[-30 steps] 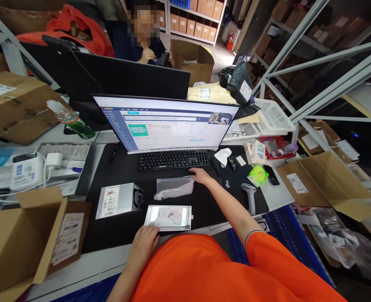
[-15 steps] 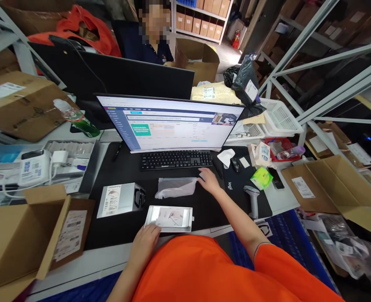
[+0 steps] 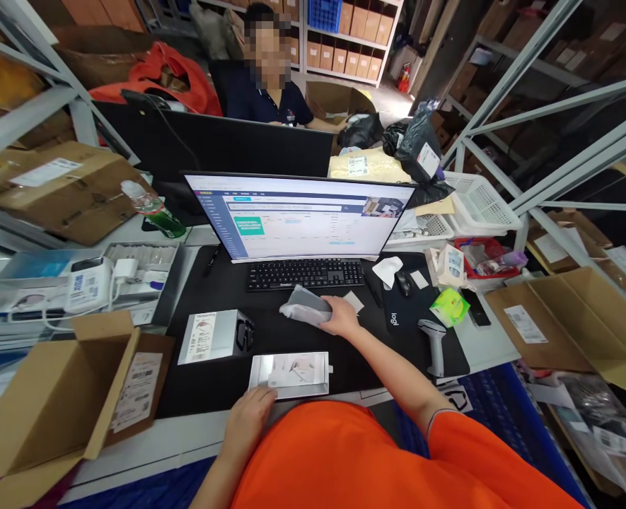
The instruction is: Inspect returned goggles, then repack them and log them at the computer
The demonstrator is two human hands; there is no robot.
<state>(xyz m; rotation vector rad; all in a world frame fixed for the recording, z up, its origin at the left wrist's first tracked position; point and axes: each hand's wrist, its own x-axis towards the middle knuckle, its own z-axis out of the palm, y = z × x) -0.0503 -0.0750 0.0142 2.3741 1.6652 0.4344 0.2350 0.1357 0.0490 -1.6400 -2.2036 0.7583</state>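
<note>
Head view: right hand (image 3: pixel 339 317) is closed over one end of a crumpled plastic pouch (image 3: pixel 306 305), whose long axis runs left from it, beside the keyboard (image 3: pixel 305 273). Left hand (image 3: pixel 249 418) lies loosely open, its fingertips on the white tray's (image 3: pixel 291 373) near edge. Mouse pad (image 3: pixel 397 322), right of the right hand, reads "logi".

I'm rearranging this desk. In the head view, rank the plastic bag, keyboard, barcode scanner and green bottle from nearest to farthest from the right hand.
1. Plastic bag: gripped in the right hand, on its left.
2. Keyboard: just beyond the hand, below the monitor.
3. Barcode scanner: off to the right, on the black mat.
4. Green bottle: far left, past the monitor.
</note>
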